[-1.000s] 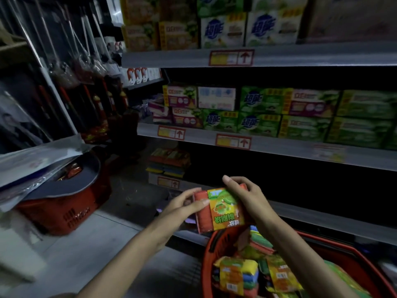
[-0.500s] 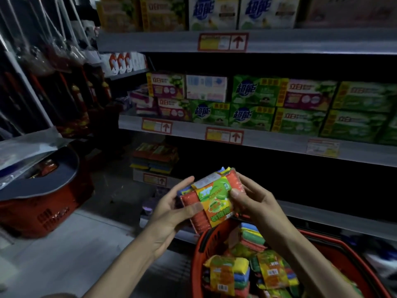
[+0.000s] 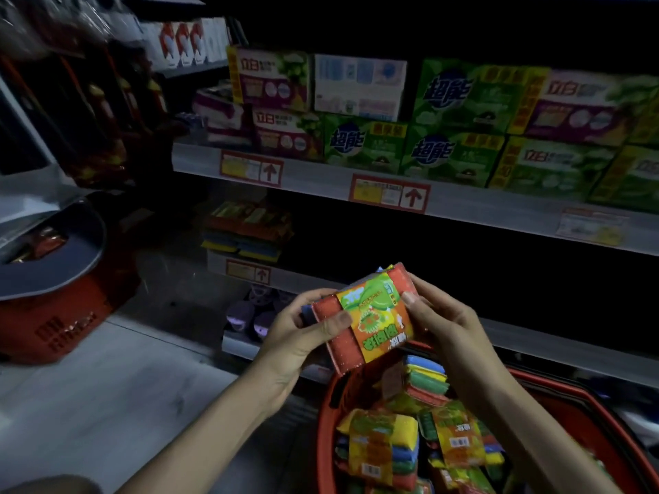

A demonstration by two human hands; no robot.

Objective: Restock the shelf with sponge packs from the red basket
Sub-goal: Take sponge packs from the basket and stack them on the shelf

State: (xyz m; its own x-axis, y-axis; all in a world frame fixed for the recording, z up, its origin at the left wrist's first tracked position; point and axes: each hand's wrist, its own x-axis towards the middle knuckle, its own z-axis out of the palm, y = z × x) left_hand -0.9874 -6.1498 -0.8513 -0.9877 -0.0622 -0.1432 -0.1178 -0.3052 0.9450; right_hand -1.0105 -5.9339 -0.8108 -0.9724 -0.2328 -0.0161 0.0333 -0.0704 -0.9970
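A sponge pack with an orange top sponge and a green-orange label is held tilted in front of me, above the red basket. My left hand grips its left end, thumb on top. My right hand holds its right end. Several more sponge packs lie loose in the basket at the bottom right. A small stack of sponge packs sits on the dark shelf behind, to the left of my hands.
Soap boxes fill the shelf above, with red price tags on its edge. A second red basket covered by grey sheets stands at left on the floor. Hanging goods line the far left. Purple items sit on the bottom shelf.
The pack has turned from nearly upright to lying tilted, label up, and both hands have shifted their grip to its ends. My view has moved closer to the shelves.
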